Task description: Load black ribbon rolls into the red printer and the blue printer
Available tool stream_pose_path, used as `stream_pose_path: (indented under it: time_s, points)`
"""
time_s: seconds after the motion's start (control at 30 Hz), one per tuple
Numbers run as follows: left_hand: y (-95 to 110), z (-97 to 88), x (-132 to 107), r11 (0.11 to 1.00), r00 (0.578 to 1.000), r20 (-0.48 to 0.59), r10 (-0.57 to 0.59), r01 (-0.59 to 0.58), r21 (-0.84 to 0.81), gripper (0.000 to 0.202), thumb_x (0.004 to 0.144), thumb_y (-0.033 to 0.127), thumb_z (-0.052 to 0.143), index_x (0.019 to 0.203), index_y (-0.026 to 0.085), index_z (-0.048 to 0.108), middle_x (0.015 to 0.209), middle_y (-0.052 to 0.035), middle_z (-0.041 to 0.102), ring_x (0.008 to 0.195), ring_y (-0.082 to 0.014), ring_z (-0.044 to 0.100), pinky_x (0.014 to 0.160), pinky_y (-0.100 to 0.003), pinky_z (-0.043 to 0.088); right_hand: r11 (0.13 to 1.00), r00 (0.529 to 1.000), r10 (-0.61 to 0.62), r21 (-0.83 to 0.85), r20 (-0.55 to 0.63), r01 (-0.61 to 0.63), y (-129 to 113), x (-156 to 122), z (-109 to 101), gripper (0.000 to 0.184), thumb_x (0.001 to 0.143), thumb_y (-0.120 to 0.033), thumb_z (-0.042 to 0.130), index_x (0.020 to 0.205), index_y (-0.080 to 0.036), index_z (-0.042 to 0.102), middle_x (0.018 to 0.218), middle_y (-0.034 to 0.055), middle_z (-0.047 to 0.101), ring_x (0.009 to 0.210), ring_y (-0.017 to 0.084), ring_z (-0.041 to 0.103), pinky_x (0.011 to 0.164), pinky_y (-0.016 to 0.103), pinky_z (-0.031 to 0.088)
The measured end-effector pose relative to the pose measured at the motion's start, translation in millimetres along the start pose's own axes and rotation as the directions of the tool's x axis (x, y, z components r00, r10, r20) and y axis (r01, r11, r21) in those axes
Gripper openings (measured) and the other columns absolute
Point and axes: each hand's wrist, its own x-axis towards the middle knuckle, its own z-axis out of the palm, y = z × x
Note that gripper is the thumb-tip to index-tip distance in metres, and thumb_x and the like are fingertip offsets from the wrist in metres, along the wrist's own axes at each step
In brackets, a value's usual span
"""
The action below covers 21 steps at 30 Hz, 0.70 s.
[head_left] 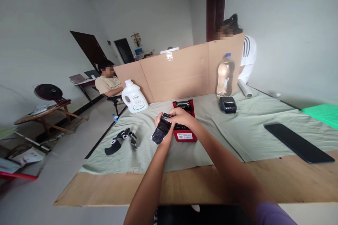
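In the head view, a roll of shiny black ribbon (161, 132) is between my hands above the cloth, with a loose length hanging toward the lower left. My left hand (169, 134) is wrapped round it from beneath, its fingertips showing at the far left side. From the right, my right hand (180, 116) pinches the rolled upper end. Just behind my hands stands a red machine (186, 136) with rollers at its back and a white label in front; my right hand and forearm hide part of it. More black ribbon rolls (121, 140) lie loose to the left.
A white jug (135, 99), a clear bottle (225, 77) and a black device (227, 105) stand before a cardboard screen (176, 72). A dark flat slab (298, 143) lies right, near a green sheet (323, 114). Two people sit beyond the screen. Wood (116, 188) edges the table's front.
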Motion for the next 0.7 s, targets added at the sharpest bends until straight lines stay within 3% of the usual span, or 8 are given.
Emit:
stream_pose_path:
  time_s: [0.3,0.47,0.7]
  points:
    - [-4.4,6.6,-5.3,0.993,0.996,0.049,-0.076,0.080,-0.084,0.059,0.080,0.045,0.077,0.129,0.025,0.052,0.120,-0.0083,0.056,0.115,-0.0245,0.057,0.110,-0.046,0.045,0.968,0.999,-0.007,-0.249,-0.039,-0.003,-9.7,-8.5,-7.1,0.007,0.073,-0.021,0.075,0.074,-0.015,0.072,0.073,0.0021,0.072,0.073,0.015,0.064,0.060,0.022,0.039]
    - [-9.6,4.4,-5.1,0.997,0.998,0.034,-0.057,0.059,-0.055,0.056,0.079,0.039,0.080,0.126,0.027,0.052,0.119,-0.0071,0.057,0.114,-0.0239,0.057,0.109,-0.044,0.045,0.963,0.998,0.023,-0.268,-0.056,-0.037,-13.6,-11.8,-4.1,0.005,0.074,-0.020,0.073,0.074,-0.015,0.073,0.073,0.0021,0.072,0.074,0.016,0.064,0.060,0.022,0.039]
    - [-5.8,5.4,-2.2,0.998,0.999,0.034,-0.027,0.029,-0.057,0.059,0.077,0.043,0.080,0.123,0.025,0.049,0.113,-0.0072,0.055,0.107,-0.0237,0.058,0.103,-0.045,0.048,0.968,0.998,0.030,-0.247,-0.057,-0.043,-6.9,-10.7,-4.5,0.007,0.075,-0.023,0.073,0.074,-0.016,0.073,0.074,0.0022,0.071,0.074,0.016,0.064,0.062,0.023,0.040]
